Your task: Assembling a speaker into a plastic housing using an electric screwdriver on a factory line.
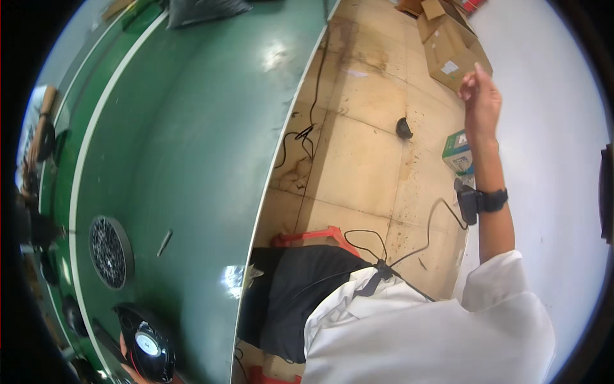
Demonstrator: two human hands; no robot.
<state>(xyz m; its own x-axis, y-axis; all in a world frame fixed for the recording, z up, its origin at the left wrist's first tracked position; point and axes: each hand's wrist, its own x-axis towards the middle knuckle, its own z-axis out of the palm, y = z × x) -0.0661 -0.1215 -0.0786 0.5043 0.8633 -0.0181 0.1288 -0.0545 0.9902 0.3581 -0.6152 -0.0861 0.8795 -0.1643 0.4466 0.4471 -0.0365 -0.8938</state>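
Observation:
At the lower left, my left hand (130, 371) is partly visible, its fingers wrapped round the far side of a glossy black rounded housing (148, 366) with a round white disc on it. My right arm stretches out over the floor side, away from the table. My right hand (481, 99) has one finger pointing out and the others loosely bent, with nothing visible in it. A black strap with a small device (476, 201) sits on that wrist. A round grey tray (130, 256) full of small dark metal pieces and a slim metal rod (165, 243) lie on the table near the housing.
The green tabletop (198, 141) fills the left. A dark plastic bag (206, 9) lies at its top end. A co-worker's arm (43, 121) shows at the left rim. A cardboard box (451, 54), a green-white box (456, 153), a black curved piece (403, 128) and cables are on the floor side.

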